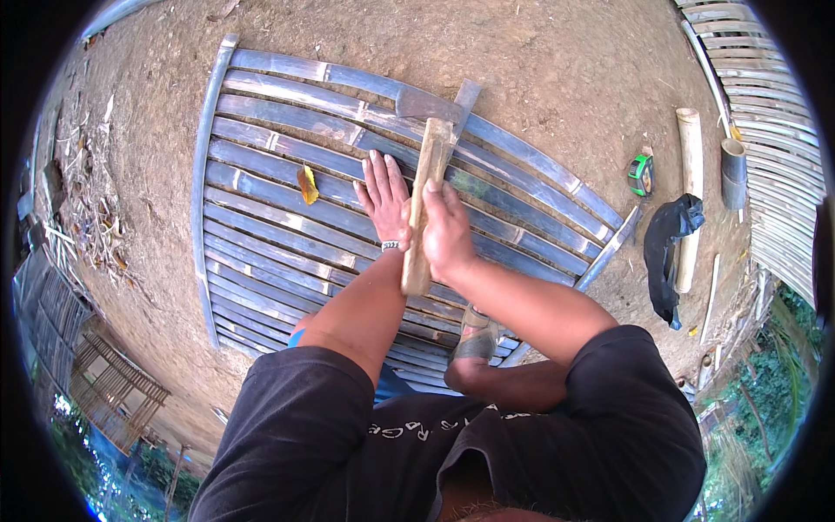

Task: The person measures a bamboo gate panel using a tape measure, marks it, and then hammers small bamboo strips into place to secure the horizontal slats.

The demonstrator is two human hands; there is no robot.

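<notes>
My right hand (445,228) is wrapped round the wooden handle (417,252) of an axe-like tool. Its flat, dull metal head (426,106) lies over the far slats of a bamboo panel (287,170). Spread flat on the slats, my left hand (383,196) is just left of the handle, with a bracelet (390,246) at its wrist. A bamboo strip (467,100) crosses the panel's far edge beside the tool's head and runs partly hidden behind the handle. On the slats left of my left hand rests a yellow leaf (307,184).
My foot (474,339) is at the panel's near side. On the dirt to the right are a green tape measure (641,174), a bamboo pole (689,157), a black cloth or bag (664,252) and a short bamboo tube (733,174). Slatted bamboo (778,130) stands beyond them.
</notes>
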